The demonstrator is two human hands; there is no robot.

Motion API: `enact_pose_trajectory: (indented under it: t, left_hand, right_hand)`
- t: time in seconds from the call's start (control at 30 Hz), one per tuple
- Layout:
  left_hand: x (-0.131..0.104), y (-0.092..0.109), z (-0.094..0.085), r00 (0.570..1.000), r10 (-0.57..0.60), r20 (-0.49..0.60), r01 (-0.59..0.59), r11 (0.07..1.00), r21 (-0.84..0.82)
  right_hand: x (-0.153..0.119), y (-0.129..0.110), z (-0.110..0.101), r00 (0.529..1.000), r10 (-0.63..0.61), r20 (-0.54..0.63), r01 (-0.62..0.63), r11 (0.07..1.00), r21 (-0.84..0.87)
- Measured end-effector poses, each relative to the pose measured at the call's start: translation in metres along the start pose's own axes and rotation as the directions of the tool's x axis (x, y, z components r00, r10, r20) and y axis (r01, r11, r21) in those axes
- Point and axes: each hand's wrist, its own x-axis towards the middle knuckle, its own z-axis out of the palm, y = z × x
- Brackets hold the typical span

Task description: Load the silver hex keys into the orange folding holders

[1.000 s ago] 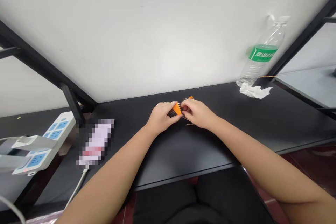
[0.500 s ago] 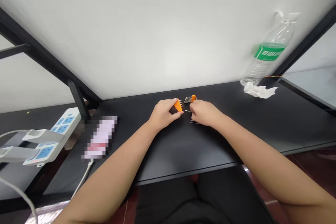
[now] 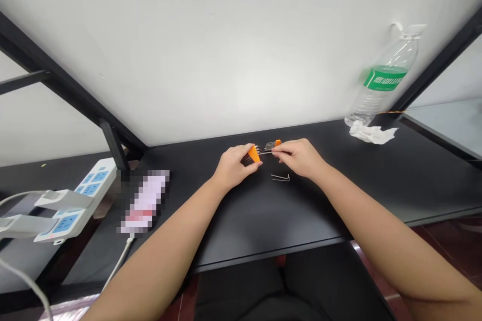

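My left hand (image 3: 234,164) is closed round an orange hex key holder (image 3: 254,153) with several metal keys in it, just above the black table. Between the thumb and fingers of my right hand (image 3: 302,156) is a thin metal hex key (image 3: 266,153). Its far end points left and reaches the orange holder; whether it sits in a hole is too small to tell. Behind my right fingertips lies a second orange holder (image 3: 277,143) with several keys, partly hidden. Loose L-shaped hex keys (image 3: 280,178) lie on the table below my right hand.
A clear bottle with a green label (image 3: 386,78) stands at the back right, beside crumpled white tissue (image 3: 372,133). On the left are a blurred-out phone (image 3: 146,200) on a cable and a white power strip (image 3: 85,193) with plugs. The black table (image 3: 263,220) ends near my lap.
My right hand has lifted a hex key from the table and brought it up to the orange holder. My left hand has stayed nearly in place.
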Motion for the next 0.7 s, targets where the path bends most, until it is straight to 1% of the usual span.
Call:
enact_pose_trajectory:
  t: [0.1,0.17,0.4,0.5,0.7]
  left_hand:
    - [0.0005,0.0015,-0.0002,1.000,-0.001,-0.004,0.001,1.000,-0.009]
    - [0.0005,0.0018,-0.0003,1.000,0.001,-0.010,-0.001,1.000,-0.014]
    - [0.0001,0.0010,-0.0008,0.999,0.009,-0.030,-0.009,1.000,-0.007]
    - [0.0003,0.0018,-0.0011,1.000,0.006,-0.026,-0.006,1.000,-0.009]
    - [0.0014,0.0032,-0.0024,1.000,0.030,-0.002,-0.030,0.999,-0.019]
  right_hand:
    - [0.0004,0.0008,0.0034,0.995,-0.099,0.010,0.100,0.994,-0.041]
    - [0.0005,0.0012,0.0061,0.990,-0.142,0.008,0.142,0.988,-0.066]
    - [-0.0006,-0.0013,0.0049,0.988,-0.142,-0.061,0.137,0.987,-0.081]
    - [-0.0010,-0.0011,0.0039,0.988,-0.150,-0.048,0.145,0.985,-0.093]
    - [-0.0041,0.0002,0.0077,0.975,-0.222,-0.013,0.215,0.954,-0.207]
